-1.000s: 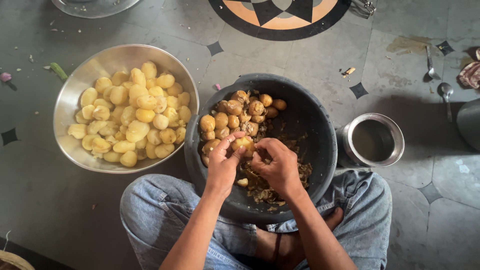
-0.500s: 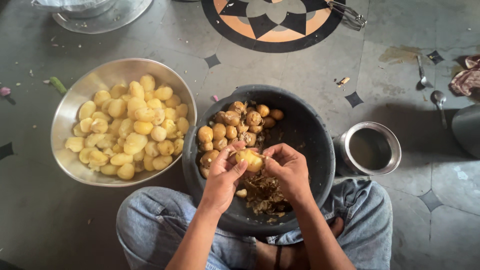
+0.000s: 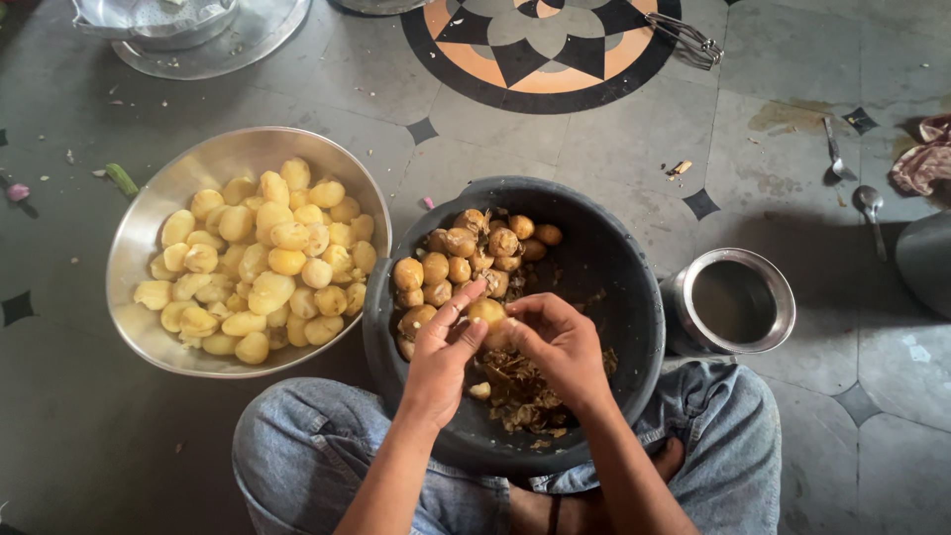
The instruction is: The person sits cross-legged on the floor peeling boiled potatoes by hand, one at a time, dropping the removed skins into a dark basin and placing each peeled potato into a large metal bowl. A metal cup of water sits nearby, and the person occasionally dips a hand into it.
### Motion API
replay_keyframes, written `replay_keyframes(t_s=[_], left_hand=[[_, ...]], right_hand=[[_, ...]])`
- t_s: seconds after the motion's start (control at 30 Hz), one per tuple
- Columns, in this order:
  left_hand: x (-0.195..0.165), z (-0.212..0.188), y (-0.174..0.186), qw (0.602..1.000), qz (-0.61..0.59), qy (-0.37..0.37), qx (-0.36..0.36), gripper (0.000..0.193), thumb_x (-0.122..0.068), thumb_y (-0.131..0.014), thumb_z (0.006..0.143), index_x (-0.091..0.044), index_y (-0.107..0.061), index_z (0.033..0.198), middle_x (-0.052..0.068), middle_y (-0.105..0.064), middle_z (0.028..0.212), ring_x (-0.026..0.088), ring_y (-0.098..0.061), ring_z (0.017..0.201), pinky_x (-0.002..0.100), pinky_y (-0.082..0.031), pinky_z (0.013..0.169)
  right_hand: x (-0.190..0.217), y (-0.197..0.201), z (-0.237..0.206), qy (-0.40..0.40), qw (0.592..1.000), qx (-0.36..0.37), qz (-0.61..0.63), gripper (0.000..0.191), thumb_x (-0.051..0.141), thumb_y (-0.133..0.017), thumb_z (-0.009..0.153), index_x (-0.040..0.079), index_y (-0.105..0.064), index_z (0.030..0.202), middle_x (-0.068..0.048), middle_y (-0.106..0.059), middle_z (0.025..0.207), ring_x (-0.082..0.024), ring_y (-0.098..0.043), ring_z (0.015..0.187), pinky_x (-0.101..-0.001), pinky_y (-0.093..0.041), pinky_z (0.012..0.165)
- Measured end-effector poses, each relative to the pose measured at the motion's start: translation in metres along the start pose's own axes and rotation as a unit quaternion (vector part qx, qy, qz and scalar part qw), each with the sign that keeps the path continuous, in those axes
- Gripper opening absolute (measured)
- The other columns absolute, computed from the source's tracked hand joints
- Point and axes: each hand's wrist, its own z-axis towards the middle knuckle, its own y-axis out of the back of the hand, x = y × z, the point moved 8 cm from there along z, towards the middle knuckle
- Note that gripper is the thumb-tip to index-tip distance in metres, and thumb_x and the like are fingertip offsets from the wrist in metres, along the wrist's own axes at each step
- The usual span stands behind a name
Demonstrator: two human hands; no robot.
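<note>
A single potato [image 3: 487, 315] is gripped between both hands above the dark round basin [image 3: 634, 297], which is set on the stone floor [image 3: 594, 149] close to its near edge, right in front of the seated person's crossed legs in blue jeans [image 3: 307, 446]. The left hand [image 3: 443, 352] is closed on the potato from the left, with the fingers bent over its top; the right hand [image 3: 560, 342] is closed on it from the right, with the fingertips pressed to its side. The two hands are brought together, touching around the potato.

Unpeeled brown potatoes [image 3: 466, 258] are heaped against the far left wall of the basin, just beyond the hands. A pile of brown peelings [image 3: 520, 386] is gathered on the basin's bottom beneath the hands.

A wide steel bowl [image 3: 168, 188] is placed to the left of the basin, its rim touching or nearly touching it, and is filled with peeled yellow potatoes [image 3: 263, 263]. A small steel pot [image 3: 733, 302] is stood just beside the basin on the right. Two spoons [image 3: 870, 203] are laid near the right edge of the floor, well apart from the basin. A steel tray [image 3: 213, 45] is seen at the far left corner.
</note>
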Motion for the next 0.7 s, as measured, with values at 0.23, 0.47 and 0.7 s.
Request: replay_keyframes(t_s=[0.23,0.47,0.7], left_hand=[[0.011,0.005,0.012,0.997,0.061,-0.017,-0.041,0.039,-0.004,-0.069,0.096,0.001,-0.068,0.136,0.008,-0.07,0.112,0.012,-0.063,0.099,0.025,-0.053,0.091],[0.01,0.004,0.008,0.992,0.114,-0.025,-0.053,0.037,-0.006,-0.065,0.097,-0.001,-0.069,0.134,0.007,-0.074,0.122,0.011,-0.064,0.107,0.025,-0.05,0.096],[0.005,0.002,-0.002,0.987,0.154,-0.02,-0.039,0.038,-0.01,-0.057,0.101,-0.004,-0.064,0.138,0.008,-0.072,0.133,0.012,-0.064,0.12,0.027,-0.048,0.106]], right_hand=[[0.0,0.001,0.001,-0.005,1.0,-0.004,-0.026,0.021,0.006,-0.076,0.089,0.0,-0.073,0.109,-0.001,-0.075,0.092,-0.005,-0.068,0.083,-0.0226,-0.057,0.073],[-0.005,0.004,0.002,-0.009,0.999,-0.027,-0.035,0.017,0.006,-0.075,0.089,-0.001,-0.074,0.104,0.002,-0.073,0.085,-0.003,-0.065,0.076,-0.0211,-0.055,0.066],[0.007,0.001,-0.001,0.012,0.983,-0.081,-0.167,0.015,0.008,-0.076,0.085,0.002,-0.074,0.098,0.003,-0.069,0.069,0.0,-0.06,0.063,-0.0201,-0.051,0.055]])
